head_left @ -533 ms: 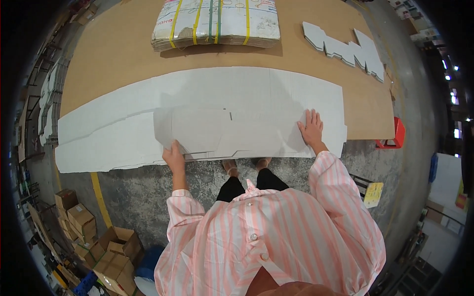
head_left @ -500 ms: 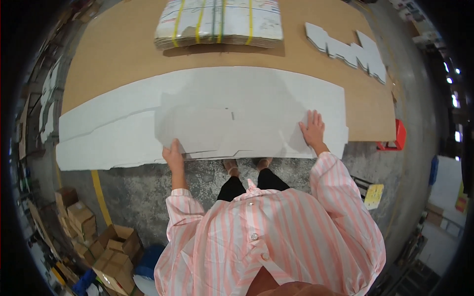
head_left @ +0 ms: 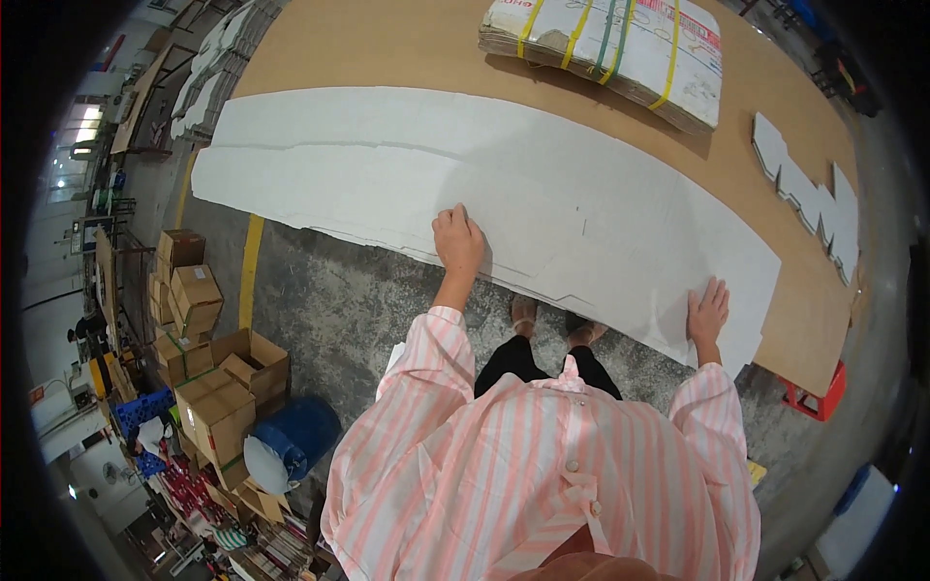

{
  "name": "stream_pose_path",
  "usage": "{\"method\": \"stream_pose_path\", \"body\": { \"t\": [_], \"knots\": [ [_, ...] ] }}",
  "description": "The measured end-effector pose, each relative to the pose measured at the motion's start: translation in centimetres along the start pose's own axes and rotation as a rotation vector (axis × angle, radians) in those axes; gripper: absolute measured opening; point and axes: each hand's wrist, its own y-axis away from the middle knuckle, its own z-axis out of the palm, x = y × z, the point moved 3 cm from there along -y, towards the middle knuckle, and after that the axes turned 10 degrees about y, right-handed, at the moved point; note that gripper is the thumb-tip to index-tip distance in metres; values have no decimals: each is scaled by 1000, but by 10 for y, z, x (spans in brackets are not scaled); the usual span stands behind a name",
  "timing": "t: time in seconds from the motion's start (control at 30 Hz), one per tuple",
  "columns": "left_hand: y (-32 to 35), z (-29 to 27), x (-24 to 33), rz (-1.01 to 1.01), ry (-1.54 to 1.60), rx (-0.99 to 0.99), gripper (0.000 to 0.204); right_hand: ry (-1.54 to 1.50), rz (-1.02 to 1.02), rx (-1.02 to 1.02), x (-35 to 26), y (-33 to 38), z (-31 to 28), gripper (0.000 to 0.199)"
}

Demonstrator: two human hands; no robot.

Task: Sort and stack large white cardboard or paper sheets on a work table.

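Observation:
Long white cardboard sheets (head_left: 378,194) lie stacked along the near side of the table, with uneven near edges and small slits. My left hand (head_left: 458,239) rests on them near the front edge, left of the middle. Its fingers are curled closed, and whatever they may pinch is hidden. Toward the right end, my right hand (head_left: 708,312) lies flat on the white surface, fingers stretched out.
On the brown table (head_left: 804,324) sits a strapped bundle of flat cardboard (head_left: 620,48) at the back. White cut-out pieces (head_left: 809,194) lie at the right. A red stool (head_left: 819,392) stands below the right corner. Brown boxes (head_left: 208,412) and a blue drum (head_left: 300,441) are at lower left.
The view has swung left, so the table appears tilted. My left hand has gone from the sheets' near edge to curled fingers on top. My right hand stays flat near the right end.

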Motion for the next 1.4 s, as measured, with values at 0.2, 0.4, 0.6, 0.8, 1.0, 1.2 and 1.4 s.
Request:
{"method": "stream_pose_path", "body": {
  "t": [0.2, 0.4, 0.6, 0.8, 1.0, 1.2, 1.4],
  "knots": [
    [-4, 2, 3, 43, -137, -167, 23, 13, 29, -17, 2, 1, 2, 64],
    [-13, -2, -6, 17, 82, -51, 18, 27, 12, -26, 1, -1, 1, 64],
    [30, 14, -4, -952, 1733, -413, 42, 50, -10, -27, 5, -5, 7, 66],
    [98, 44, 42, -966, 2093, -339, 45, 88, -13, 15, 20, -4, 11, 69],
    [75, 18, 53, -626, 895, -259, 34, -21, -79, 57, 20, -6, 13, 67],
    [86, 15, 78, -312, 702, -74, 29, 25, -64, 139, 25, 6, 2, 64],
    [74, 18, 54, -881, 1355, 20, 29, 7, -98, 185, 27, 6, 3, 65]
  ]
}}
